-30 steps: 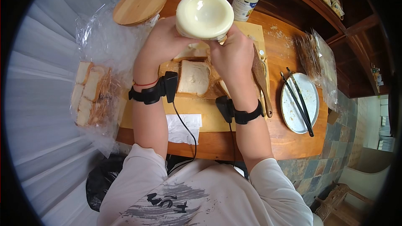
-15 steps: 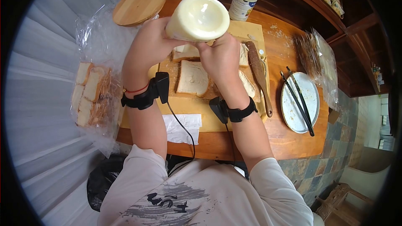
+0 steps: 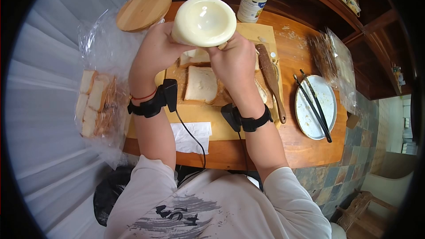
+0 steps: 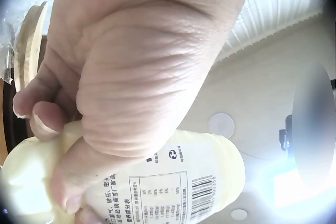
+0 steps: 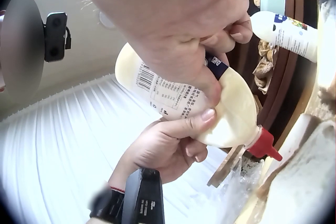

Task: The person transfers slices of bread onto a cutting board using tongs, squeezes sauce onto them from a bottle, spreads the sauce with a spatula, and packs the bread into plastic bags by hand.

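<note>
Both hands grip an upturned squeeze bottle (image 3: 203, 20) of cream-coloured sauce above the bread. My left hand (image 3: 155, 48) wraps one side of it, and my right hand (image 3: 234, 59) the other, thumbs close together on the label in the right wrist view. Its red nozzle cap (image 5: 264, 143) points down toward the bread in that view; in the head view the cap is hidden behind the bottle and hands. Below lie several slices of bread, one whole slice (image 3: 200, 84) plain to see on the wooden board (image 3: 177, 75). Some slices are partly covered by my hands.
A wooden spatula (image 3: 271, 77) lies right of the bread. Farther right, black tongs (image 3: 317, 110) rest on a white plate (image 3: 305, 117). Another red-capped bottle (image 3: 253, 1) stands at the back. Bagged bread (image 3: 93, 102) and a round wooden piece (image 3: 144, 9) are left; paper (image 3: 193, 138) lies in front.
The bottle and both hands have shifted left over the bread, uncovering more of the slice at the right. The bottle tilted briefly and its base now faces up again. Both hands keep their grip.
</note>
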